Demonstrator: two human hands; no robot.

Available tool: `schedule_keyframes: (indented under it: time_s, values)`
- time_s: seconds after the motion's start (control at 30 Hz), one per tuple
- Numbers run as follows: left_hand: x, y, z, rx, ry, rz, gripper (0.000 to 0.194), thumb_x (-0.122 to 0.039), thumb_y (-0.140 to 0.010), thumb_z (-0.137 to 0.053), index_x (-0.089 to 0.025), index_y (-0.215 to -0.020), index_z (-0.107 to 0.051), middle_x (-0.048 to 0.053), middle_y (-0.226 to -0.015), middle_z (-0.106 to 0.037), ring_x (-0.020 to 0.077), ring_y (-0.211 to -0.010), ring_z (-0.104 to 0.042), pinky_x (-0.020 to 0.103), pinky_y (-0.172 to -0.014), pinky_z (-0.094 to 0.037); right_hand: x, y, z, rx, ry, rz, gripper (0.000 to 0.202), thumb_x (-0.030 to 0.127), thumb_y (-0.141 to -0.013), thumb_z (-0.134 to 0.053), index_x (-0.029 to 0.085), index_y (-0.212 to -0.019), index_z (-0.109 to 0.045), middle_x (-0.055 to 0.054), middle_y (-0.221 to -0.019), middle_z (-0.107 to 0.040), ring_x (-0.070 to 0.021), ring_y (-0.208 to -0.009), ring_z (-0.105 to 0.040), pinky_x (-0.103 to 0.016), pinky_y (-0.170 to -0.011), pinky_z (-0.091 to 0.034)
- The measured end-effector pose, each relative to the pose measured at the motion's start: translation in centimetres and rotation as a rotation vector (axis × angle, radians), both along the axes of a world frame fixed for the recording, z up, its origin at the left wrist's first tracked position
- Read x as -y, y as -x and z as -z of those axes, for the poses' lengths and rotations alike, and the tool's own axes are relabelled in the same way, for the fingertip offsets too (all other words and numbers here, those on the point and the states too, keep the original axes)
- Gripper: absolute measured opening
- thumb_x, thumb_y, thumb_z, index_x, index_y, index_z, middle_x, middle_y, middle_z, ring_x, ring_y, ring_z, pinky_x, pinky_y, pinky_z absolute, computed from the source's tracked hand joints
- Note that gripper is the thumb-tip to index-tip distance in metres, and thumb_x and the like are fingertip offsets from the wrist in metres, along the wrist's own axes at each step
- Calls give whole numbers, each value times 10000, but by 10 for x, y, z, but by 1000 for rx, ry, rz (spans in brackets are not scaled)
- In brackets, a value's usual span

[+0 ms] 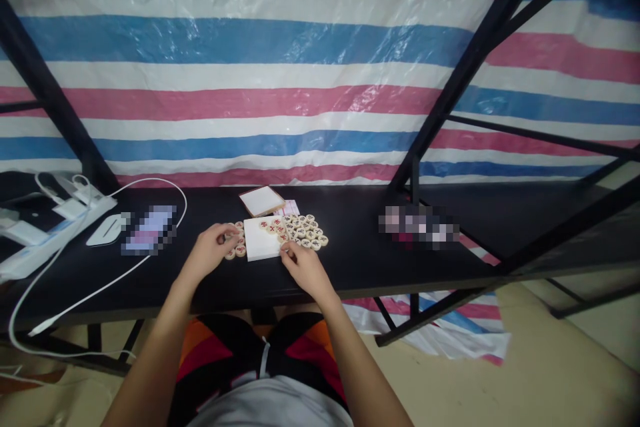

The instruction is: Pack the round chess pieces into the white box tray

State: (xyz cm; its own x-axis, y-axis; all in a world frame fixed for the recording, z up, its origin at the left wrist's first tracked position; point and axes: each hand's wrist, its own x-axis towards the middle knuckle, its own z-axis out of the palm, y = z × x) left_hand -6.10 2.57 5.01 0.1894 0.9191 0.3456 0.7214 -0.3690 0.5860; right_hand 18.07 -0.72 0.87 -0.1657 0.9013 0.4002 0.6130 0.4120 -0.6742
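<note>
Taking the white box (257,247) as the clock's centre, with twelve pointing away from you, it sits squarely before you on the black tabletop (370,273), probably so that both hands can reach it alike. Your left hand (209,255) is at nine o'clock, thumb and fingers curled to a narrow gap over the left-hand xiangqi pieces (241,251); you may have one at your fingertips, but I cannot tell. Your right hand (305,269) is at four o'clock, its fingertips drawn close together at the box's right edge, next to the pieces there; whether they pinch anything is hidden. That low, edge-on placing seems to suit fine fingertip work and leaves most of the white surface in your sight. A few red-marked pieces (277,222) lie at the box's far right part, around one o'clock. The dark-marked pieces (315,235) spread flat at three o'clock, faces up, which makes their characters easy to read; the left-hand group looks red-marked, so the colours seem to be kept apart. At twelve, a shallow white tray or lid (263,200) rests behind the box, out of your hands' way, beside a pink-printed slip (290,207).
</note>
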Motion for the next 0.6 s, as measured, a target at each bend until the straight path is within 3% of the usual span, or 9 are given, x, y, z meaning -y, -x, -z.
schedule_keyframes:
  time_s: [0.1, 0.2, 0.4, 0.6]
  values:
    - [9, 32, 14, -22, -14, -106, 279, -425, -784, -513, -210, -885, -658, 21, -835, -634, 145, -643, -516, 269, -658, -423, 1, 0, -1, 6, 8, 1, 173, 238, -850, -441, 198, -872, -608, 18, -604, -573, -129, -569, -541, -213, -607, -382]
    - [12, 46, 26, -83, 7, -161, 272, -411, -792, -485, -218, -878, -656, 27, -871, -648, 160, -684, -547, 282, -693, -437, 2, 0, -1, 14, 3, 9, 180, 235, -849, -438, 198, -880, -611, 11, -623, -589, -134, -589, -556, -217, -616, -383]
    - [12, 41, 30, -246, -34, -152, 321, -358, -841, -431, -229, -1035, -653, 58, -1031, -641, 227, -927, -564, 345, -844, -429, 2, -1, -1, 21, 6, 9, 189, 232, -849, -433, 195, -883, -615, 2, -652, -609, -139, -615, -572, -225, -645, -395]
    - [6, 35, 28, -341, -3, -98, 377, -340, -852, -418, -214, -1141, -623, 75, -1037, -623, 238, -936, -554, 372, -878, -424, 1, 0, -1, 9, 16, 6, 186, 230, -846, -434, 198, -879, -615, 4, -648, -613, -138, -603, -570, -226, -638, -391]
